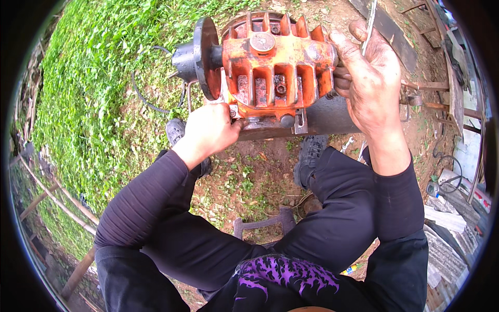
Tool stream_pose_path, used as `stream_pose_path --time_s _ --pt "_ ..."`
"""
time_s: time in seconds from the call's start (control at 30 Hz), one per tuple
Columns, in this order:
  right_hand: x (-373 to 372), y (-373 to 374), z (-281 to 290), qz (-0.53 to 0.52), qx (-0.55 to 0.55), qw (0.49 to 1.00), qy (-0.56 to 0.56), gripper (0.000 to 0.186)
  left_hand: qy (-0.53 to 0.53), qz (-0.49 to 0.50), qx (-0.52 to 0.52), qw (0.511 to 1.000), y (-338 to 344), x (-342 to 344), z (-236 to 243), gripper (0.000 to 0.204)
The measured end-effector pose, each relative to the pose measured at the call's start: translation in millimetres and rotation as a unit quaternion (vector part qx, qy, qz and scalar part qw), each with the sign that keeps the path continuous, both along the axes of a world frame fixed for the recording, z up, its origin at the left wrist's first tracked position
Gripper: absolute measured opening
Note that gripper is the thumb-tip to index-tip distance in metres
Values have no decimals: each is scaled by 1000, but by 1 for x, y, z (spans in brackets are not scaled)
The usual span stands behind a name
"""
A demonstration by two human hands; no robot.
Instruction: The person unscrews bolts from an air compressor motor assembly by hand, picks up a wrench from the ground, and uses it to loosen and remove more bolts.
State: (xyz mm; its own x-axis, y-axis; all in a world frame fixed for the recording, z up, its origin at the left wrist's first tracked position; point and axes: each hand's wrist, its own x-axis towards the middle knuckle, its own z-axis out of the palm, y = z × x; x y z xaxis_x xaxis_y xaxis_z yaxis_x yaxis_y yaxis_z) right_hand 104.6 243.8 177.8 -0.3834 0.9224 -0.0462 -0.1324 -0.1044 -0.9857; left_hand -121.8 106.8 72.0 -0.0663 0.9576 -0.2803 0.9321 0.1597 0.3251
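Note:
In front of me an orange finned metal casing (283, 49), worn and greasy like a gearbox, rests on a dark cylindrical body (332, 118). A black round flange (206, 58) sits on a shaft at its left end. My left hand (212, 129) is closed at the casing's lower left corner, its fingertips partly hidden. At the right end is my right hand (371, 78), pinching a slim silver metal tool (370, 26) that points upward; its kind is unclear. The curled lower fingers of that hand lie against the casing's end.
Wrench-like silver tools (347, 144) lie on the soil by my right shoe (311, 158). A dark low frame (265, 223) stands between my legs. Grass (104, 99) and a black cable (145, 104) are on the left. Corrugated sheets (447, 262) and timber line the right side.

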Motion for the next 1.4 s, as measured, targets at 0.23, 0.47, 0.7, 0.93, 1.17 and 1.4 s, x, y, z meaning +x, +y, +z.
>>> stream_pose_path --time_s 0.23,0.47,0.7,0.93,1.17,1.4 --pt "-10 11 -17 -109 183 967 -138 33 -10 11 -5 1000 -2 0 -2 38" --pt "-8 9 -13 -46 71 996 -5 11 -10 13 -52 998 1 0 13 39" --pt "-10 11 -16 -64 141 988 -23 12 -37 -10 7 999 -4 -5 3 35" --pt "-16 14 -10 -62 123 988 -73 15 -25 -48 -14 998 -2 -8 0 28" --pt "-24 6 1 -94 111 984 -99 13 18 -126 -45 991 4 -10 14 21" --pt "-20 9 -1 -92 125 981 -113 9 -16 -117 -6 993 -2 -13 7 29"
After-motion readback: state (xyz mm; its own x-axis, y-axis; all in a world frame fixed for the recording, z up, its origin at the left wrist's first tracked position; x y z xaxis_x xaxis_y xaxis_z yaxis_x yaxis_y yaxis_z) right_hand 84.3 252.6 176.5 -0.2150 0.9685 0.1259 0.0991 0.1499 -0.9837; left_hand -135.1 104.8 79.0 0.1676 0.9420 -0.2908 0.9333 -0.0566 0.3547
